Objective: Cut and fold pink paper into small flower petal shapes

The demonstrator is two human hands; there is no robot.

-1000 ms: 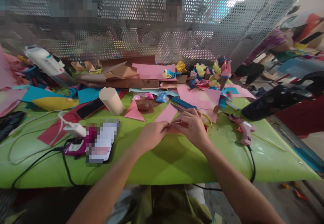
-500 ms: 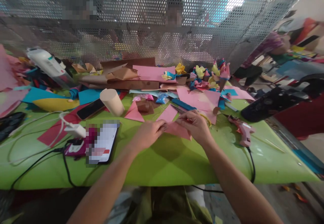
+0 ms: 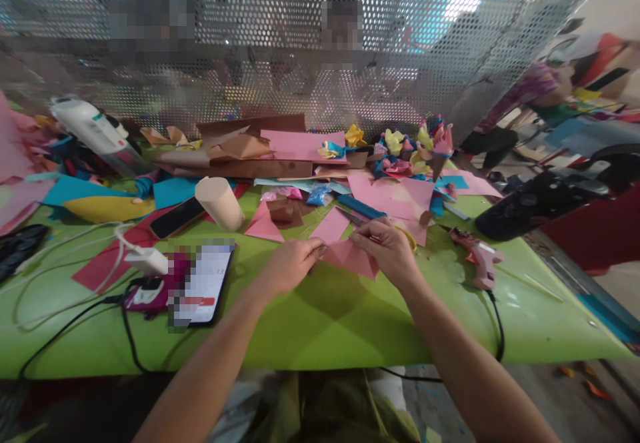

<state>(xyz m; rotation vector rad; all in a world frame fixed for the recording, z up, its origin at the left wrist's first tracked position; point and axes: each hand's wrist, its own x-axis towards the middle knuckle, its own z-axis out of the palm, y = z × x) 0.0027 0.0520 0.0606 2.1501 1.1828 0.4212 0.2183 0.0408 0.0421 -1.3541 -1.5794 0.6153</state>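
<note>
Left of the pink plastic glue gun (image 3: 484, 261), a creased piece of pink paper (image 3: 353, 259) is held over the glossy green tabletop (image 3: 300, 336). The left hand (image 3: 293, 263) pinches one end narrowly, the right hand (image 3: 385, 246) the other, presumably keeping the sheet spread and steady. Yellow-handled scissors (image 3: 412, 238) lie left of the glue gun, just beyond the right hand. From the glue gun leftward, the near edge leaves the wrists room.
</note>
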